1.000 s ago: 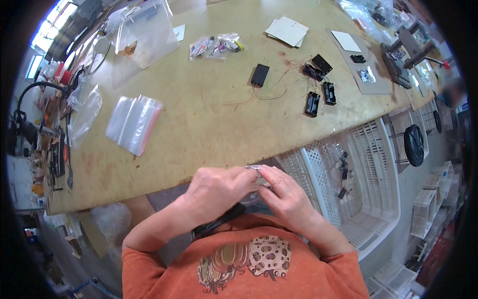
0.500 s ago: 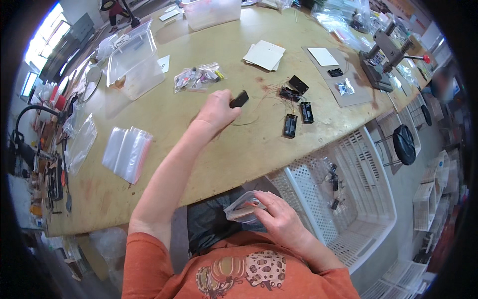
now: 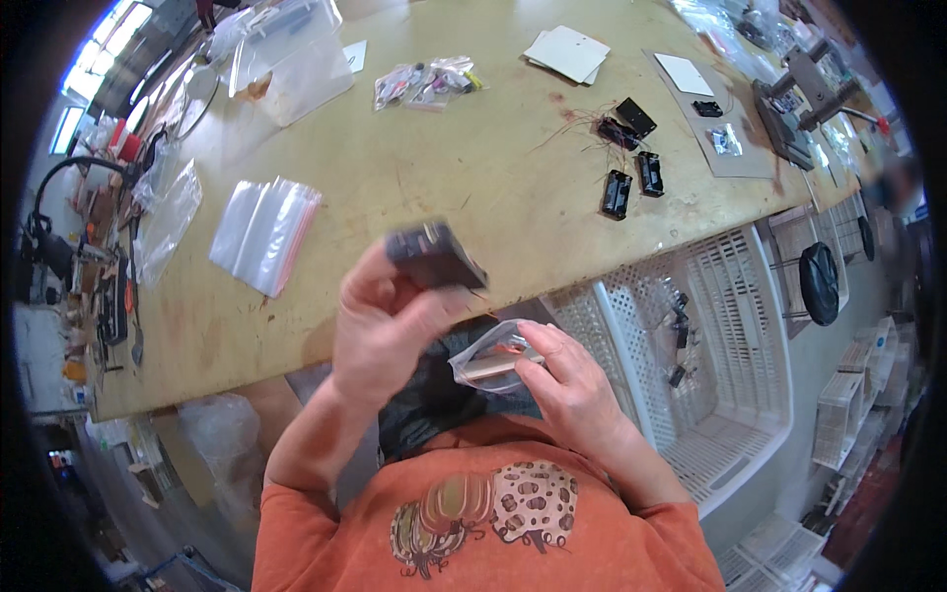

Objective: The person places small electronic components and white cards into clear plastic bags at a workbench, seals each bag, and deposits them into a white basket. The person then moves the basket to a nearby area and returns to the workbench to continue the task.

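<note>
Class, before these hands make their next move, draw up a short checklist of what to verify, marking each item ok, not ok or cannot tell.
1. Left hand grips the black box: ok, between thumb and fingers.
2. Right hand holds the clear bag: ok, by its right side.
3. Bag's mouth open: ok, its edges stand apart.
4. Bag's full contents known: cannot tell; a pale flat piece shows, the rest is unclear.
5. Box's surface undamaged: cannot tell, it is blurred.
6. Flat plastic bags away from both hands: ok, lying on the table.

Left grip ahead of right grip
</note>
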